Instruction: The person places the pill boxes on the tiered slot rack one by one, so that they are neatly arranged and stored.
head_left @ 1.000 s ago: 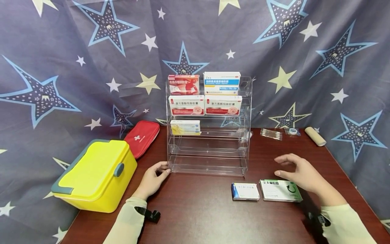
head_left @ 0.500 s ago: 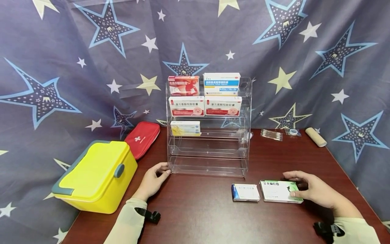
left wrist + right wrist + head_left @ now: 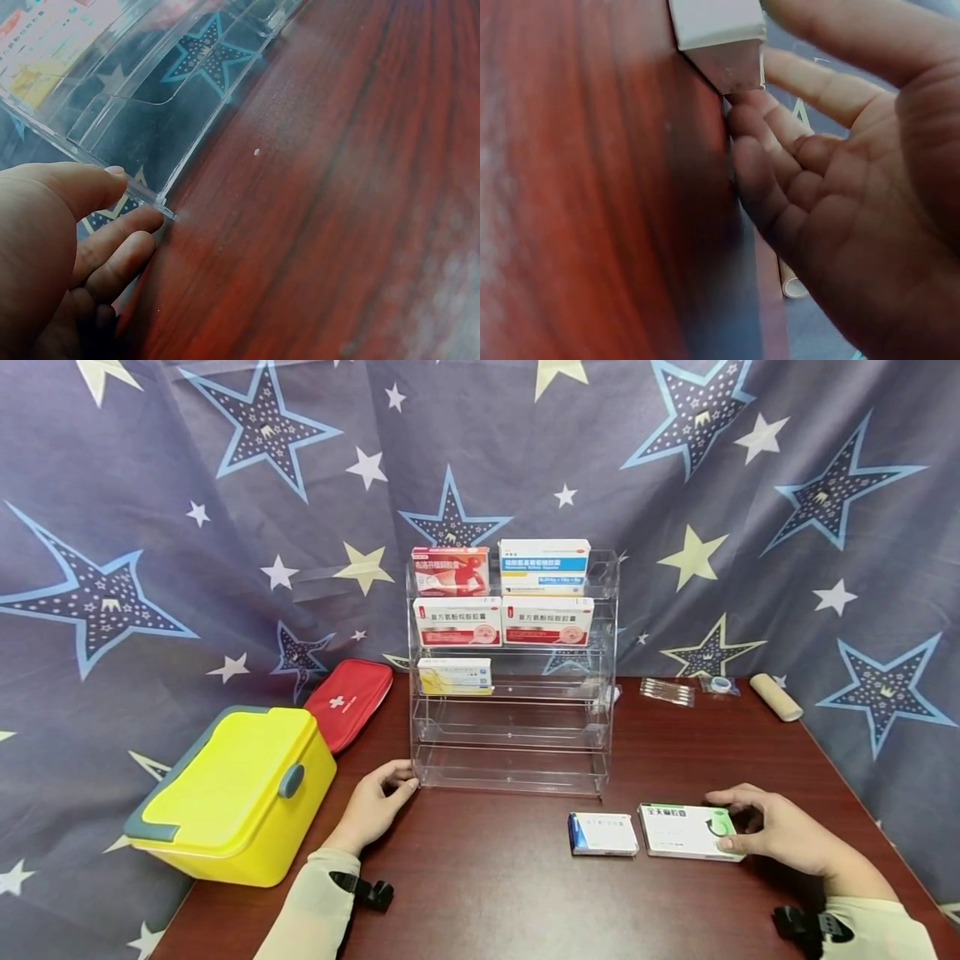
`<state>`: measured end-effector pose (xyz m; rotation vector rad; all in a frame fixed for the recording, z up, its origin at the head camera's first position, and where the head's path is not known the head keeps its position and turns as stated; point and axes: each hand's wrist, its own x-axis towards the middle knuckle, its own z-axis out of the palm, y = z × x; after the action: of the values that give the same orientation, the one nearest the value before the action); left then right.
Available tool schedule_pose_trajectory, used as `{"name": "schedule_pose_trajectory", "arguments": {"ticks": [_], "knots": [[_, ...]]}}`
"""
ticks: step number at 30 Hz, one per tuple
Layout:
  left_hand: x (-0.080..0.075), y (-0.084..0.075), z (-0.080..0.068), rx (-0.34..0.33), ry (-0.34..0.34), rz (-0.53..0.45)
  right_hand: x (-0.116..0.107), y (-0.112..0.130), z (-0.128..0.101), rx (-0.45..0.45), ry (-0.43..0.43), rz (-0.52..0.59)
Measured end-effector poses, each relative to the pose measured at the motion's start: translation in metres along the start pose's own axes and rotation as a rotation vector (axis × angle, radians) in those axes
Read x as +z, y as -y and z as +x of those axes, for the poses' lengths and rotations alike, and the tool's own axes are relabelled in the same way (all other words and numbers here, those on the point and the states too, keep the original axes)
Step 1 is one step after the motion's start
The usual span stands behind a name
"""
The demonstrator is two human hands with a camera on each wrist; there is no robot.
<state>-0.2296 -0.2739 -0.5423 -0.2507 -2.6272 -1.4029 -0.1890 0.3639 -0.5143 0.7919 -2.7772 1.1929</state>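
A clear acrylic display rack point(image 3: 512, 760) stands upright on the table. My left hand point(image 3: 375, 806) holds its lower left corner; in the left wrist view the thumb point(image 3: 101, 187) lies at the rack's edge, fingers below. My right hand point(image 3: 787, 835) pinches the right end of a white and green medicine box point(image 3: 682, 831), thumb in front and fingers behind. The box lies flat on the table; its end point(image 3: 731, 64) shows in the right wrist view. Left of it lies a smaller white and blue medicine box point(image 3: 606, 833).
Several medicine boxes, including a red one point(image 3: 450, 572) and a yellow and white one point(image 3: 455, 677), fill the rack's upper tiers. A yellow lidded case point(image 3: 247, 785) and red first-aid pouch point(image 3: 348, 702) stand left. Swabs point(image 3: 667, 692) and a tan roll point(image 3: 776, 697) lie back right.
My right hand has come down and toward me onto the right end of the white and green medicine box, and now pinches it. The left hand has stayed at the rack.
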Motion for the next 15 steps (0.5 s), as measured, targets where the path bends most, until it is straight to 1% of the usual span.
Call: {"name": "schedule_pose_trajectory", "arguments": {"ticks": [4, 6, 10, 15], "knots": [[0.0000, 0.0006, 0.0001, 0.007, 0.000, 0.000, -0.0001, -0.0029, -0.0005, 0.005, -0.015, -0.020], [0.0000, 0.0009, 0.0002, 0.010, -0.002, -0.001, 0.0002, -0.0043, -0.0006, 0.020, -0.014, 0.007], [0.0006, 0.0023, 0.0002, 0.015, -0.003, 0.000, -0.0004, -0.0061, -0.0010, 0.065, 0.007, 0.108], [0.0021, 0.0039, 0.0007, 0.022, -0.012, -0.004, -0.0014, -0.0071, -0.0012, 0.071, 0.043, 0.252]]}}
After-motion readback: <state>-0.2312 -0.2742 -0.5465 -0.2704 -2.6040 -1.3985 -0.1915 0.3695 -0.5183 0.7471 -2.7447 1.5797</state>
